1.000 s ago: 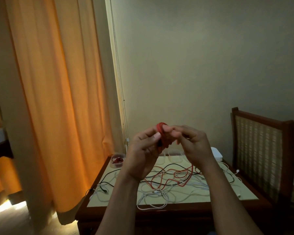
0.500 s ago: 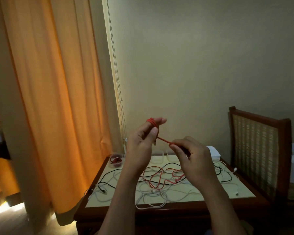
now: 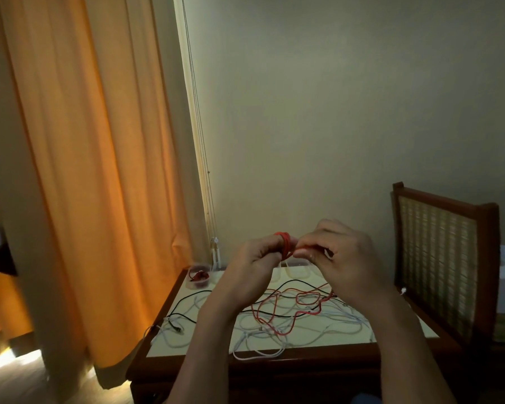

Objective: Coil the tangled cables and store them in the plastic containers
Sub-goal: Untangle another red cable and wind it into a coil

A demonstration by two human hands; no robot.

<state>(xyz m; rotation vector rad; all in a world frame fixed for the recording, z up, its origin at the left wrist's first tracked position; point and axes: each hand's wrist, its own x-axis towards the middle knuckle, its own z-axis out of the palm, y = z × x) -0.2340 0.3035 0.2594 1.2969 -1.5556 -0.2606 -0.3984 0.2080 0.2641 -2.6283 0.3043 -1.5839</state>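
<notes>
cables (image 3: 274, 316) lie tangled on the table (image 3: 400, 325); above them our left hand (image 3: 254, 258) holds a red coil (image 3: 285, 243) round its fingers, right hand (image 3: 344, 258) pinching the strand, hands touching. clear containers (image 3: 298, 271) behind are mostly hidden.

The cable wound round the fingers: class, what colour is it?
Red: the cable coiled on the left hand, clearest in the head view.

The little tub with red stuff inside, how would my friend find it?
Start at the big orange curtain and go to the wooden table beside it. The tub sits on the table's far left corner, nearest the curtain. It is the only tub with a red coil showing inside; the other clear tubs sit further right.
</notes>
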